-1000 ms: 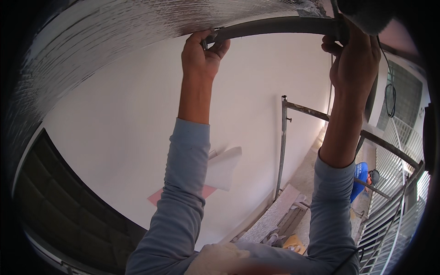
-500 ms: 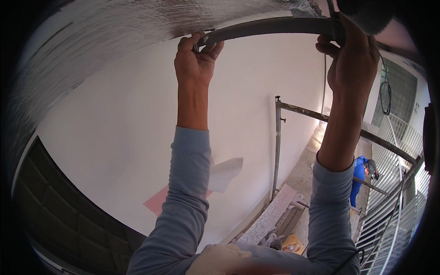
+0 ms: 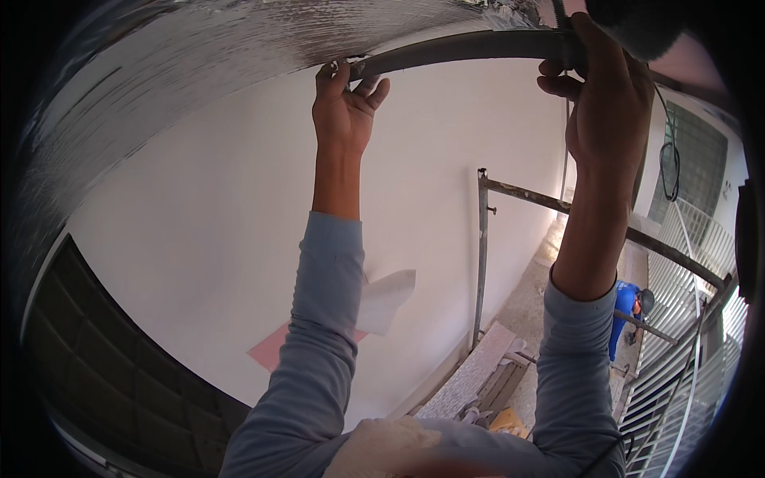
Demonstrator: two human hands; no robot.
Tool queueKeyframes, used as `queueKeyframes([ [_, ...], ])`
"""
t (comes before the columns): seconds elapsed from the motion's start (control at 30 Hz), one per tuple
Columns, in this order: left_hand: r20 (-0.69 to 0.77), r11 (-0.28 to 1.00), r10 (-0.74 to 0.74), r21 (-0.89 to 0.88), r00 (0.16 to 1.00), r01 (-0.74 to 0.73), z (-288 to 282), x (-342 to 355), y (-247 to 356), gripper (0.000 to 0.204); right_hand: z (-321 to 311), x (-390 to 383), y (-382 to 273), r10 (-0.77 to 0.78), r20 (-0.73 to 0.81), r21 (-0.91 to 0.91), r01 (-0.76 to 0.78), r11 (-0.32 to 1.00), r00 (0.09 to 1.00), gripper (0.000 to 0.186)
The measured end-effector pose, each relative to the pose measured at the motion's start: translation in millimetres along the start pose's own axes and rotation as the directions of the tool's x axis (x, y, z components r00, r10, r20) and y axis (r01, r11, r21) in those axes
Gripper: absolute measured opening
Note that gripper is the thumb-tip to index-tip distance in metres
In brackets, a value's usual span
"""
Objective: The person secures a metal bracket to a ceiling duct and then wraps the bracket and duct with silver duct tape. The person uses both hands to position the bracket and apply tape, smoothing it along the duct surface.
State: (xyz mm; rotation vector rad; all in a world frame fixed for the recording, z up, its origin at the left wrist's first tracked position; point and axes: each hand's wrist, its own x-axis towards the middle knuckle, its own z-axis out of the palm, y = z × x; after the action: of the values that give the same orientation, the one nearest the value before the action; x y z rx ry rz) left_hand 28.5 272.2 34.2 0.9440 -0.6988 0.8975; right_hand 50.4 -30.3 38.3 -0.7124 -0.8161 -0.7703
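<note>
Beneath silvery foil (image 3: 199, 80), a long dark bar (image 3: 470, 46) stretches overhead between my right hand (image 3: 610, 111) and my left hand (image 3: 343, 111), held well apart. My right closes around its right end; my left, partly spread, meets its left end, but whether it pinches I cannot tell.

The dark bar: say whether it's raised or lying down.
Raised: the bar spans from the left hand to the right hand, up by the foil.
</note>
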Motion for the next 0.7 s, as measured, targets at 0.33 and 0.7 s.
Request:
queueKeyframes([
  [0.33,0.173,0.572,0.345,0.741,0.923,-0.352,-41,25,29,0.031,0,1,1,0.021,0.065,0.016,-0.023,1.0,0.998,0.021],
  [0.7,0.631,-0.272,0.449,0.771,0.633,-0.576,-49,43,29,0.026,-2,-9,0,0.019,0.114,0.011,-0.02,1.0,0.993,0.018],
])
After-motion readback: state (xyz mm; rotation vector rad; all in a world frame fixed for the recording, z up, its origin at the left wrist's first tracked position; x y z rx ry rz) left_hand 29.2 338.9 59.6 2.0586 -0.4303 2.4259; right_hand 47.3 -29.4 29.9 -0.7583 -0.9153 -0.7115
